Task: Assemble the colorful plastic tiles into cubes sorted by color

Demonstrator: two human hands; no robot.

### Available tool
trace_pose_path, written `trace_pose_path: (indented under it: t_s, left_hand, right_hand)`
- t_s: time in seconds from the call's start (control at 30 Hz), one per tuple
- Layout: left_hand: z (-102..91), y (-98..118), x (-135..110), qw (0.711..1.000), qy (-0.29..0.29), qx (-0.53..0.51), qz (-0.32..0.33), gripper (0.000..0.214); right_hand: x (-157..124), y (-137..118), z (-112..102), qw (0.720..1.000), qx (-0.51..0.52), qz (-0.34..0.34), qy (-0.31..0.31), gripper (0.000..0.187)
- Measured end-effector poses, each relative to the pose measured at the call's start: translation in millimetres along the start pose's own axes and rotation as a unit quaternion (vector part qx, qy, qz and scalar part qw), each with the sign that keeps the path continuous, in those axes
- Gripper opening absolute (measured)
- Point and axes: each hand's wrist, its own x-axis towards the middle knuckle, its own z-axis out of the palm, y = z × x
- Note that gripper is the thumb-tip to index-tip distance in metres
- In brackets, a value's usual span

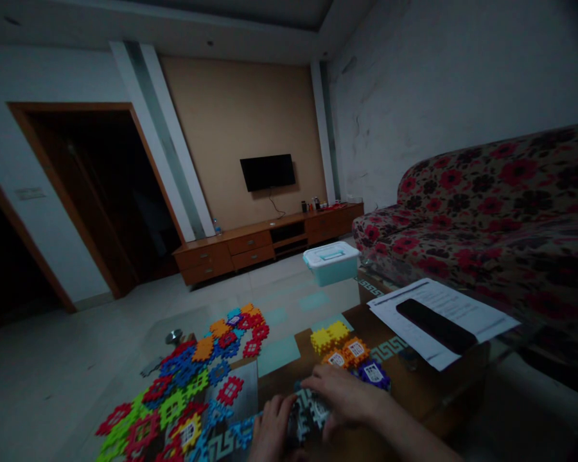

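Grey interlocking plastic tiles [304, 410] lie between my hands at the near edge of the glass table. My left hand [272, 428] has its curled fingers against their left side. My right hand [347, 394] reaches over them from the right, thumb and fingers around a grey tile. Fingers hide part of these tiles. Just beyond the right hand sit yellow tiles [330, 335], orange tiles [355, 350] and a purple tile [373, 372]. To the left spreads a loose heap of red, green, blue and orange tiles [173, 404].
A turquoise box with a white lid [332, 264] stands at the table's far side. At right, a black phone-like object [436, 325] rests on paper sheets [390, 307]. A flowered sofa [491, 205] flanks the table; a low wooden cabinet [250, 249] lines the wall.
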Motion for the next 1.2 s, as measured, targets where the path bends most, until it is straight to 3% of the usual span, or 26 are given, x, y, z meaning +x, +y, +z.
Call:
trace_pose_path:
  t_s: [0.1, 0.23, 0.47, 0.8, 1.03, 1.1, 1.2]
  left_hand:
    - [4.0, -5.2, 1.3, 1.000, 0.014, -0.019, 0.011, 0.088]
    - [10.9, -11.2, 5.3, 0.998, 0.046, -0.029, 0.037, 0.079]
    - [25.1, -20.3, 12.9, 0.991, 0.095, -0.044, 0.082, 0.066]
    - [25.1, -24.9, 8.6, 0.983, 0.132, -0.076, 0.105, 0.057]
    - [22.0, -24.1, 4.2, 0.978, 0.175, -0.066, 0.096, 0.045]
    - [20.6, -24.7, 1.8, 0.978, 0.180, -0.067, 0.087, 0.043]
    - [17.3, -25.0, -2.6, 0.979, 0.179, -0.067, 0.075, 0.042]
  right_hand:
    - [-2.4, 0.6, -16.7, 0.993, 0.045, 0.019, 0.105, 0.061]
    - [-2.0, 6.6, -33.5, 0.962, 0.066, 0.066, 0.255, 0.033]
    - [-4.0, 16.2, -42.8, 0.922, 0.094, 0.099, 0.364, 0.020]
    - [-3.8, 20.9, -42.4, 0.920, 0.081, 0.115, 0.366, 0.025]
    - [-3.6, 37.8, -41.0, 0.895, 0.106, 0.125, 0.415, 0.033]
    - [-4.6, 45.3, -39.2, 0.905, 0.090, 0.143, 0.391, 0.032]
    - [-6.2, 52.1, -33.0, 0.944, 0.034, 0.169, 0.280, 0.036]
